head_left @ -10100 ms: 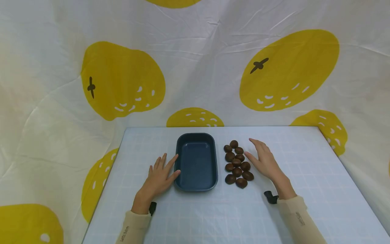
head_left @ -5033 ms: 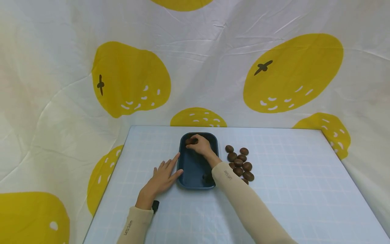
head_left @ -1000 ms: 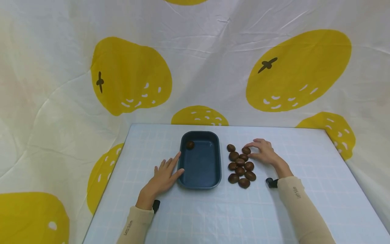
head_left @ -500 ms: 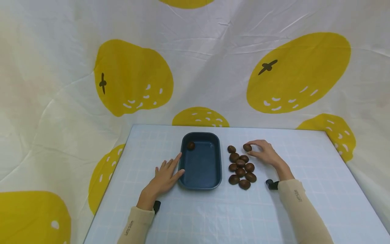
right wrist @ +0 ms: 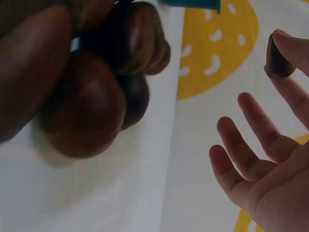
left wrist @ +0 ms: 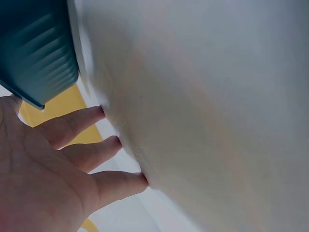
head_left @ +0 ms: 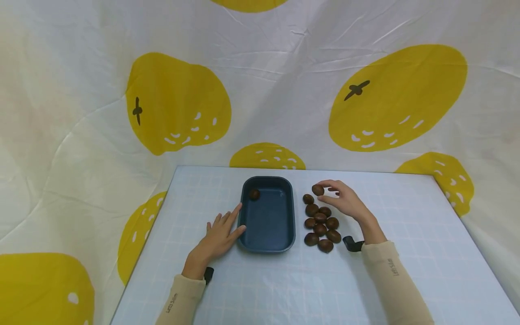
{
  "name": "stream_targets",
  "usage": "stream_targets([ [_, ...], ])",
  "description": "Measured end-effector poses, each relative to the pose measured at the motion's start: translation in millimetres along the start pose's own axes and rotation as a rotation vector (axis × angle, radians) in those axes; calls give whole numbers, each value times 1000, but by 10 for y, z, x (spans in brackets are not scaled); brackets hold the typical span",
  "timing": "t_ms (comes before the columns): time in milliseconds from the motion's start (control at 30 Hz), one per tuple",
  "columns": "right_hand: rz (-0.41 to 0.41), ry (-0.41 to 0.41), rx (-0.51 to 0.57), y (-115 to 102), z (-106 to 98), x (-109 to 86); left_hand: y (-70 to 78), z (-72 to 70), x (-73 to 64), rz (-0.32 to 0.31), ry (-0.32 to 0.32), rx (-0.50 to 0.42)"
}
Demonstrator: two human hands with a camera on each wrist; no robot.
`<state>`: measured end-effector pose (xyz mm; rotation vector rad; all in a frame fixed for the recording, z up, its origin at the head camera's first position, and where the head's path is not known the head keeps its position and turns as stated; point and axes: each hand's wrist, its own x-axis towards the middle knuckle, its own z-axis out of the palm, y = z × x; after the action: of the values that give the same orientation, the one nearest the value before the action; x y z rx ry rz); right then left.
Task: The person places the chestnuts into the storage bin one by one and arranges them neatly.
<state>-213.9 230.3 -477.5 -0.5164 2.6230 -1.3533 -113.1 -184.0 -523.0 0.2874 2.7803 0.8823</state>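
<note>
My right hand pinches a chestnut between thumb and index finger, raised just past the far end of a group of chestnuts. In the right wrist view that chestnut sits at the fingertips, the other fingers spread away from it. A dark blue rectangular tray stands left of the group, with one chestnut in its far left corner. With fingers spread, my left hand touches the tray's left side. The left wrist view shows its fingertips on the table beside the tray's ribbed wall.
A white table with a faint grid carries everything. Behind it hangs a white cloth printed with large yellow fruit. Small black wrist cameras sit under both wrists, the right camera near the group's right side.
One chestnut went into the tray, which was empty at first. My right hand then returned, picked a second chestnut off the group's far right and moved left with it. My left hand stays by the tray.
</note>
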Motion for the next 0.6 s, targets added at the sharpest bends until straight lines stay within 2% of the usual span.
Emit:
stream_targets([
  [167, -58, 5, 34, -254, 73, 67, -3, 1, 0, 6, 2, -1],
  [600, -73, 13, 73, -925, 467, 380, 23, -13, -23, 11, 7, -6],
])
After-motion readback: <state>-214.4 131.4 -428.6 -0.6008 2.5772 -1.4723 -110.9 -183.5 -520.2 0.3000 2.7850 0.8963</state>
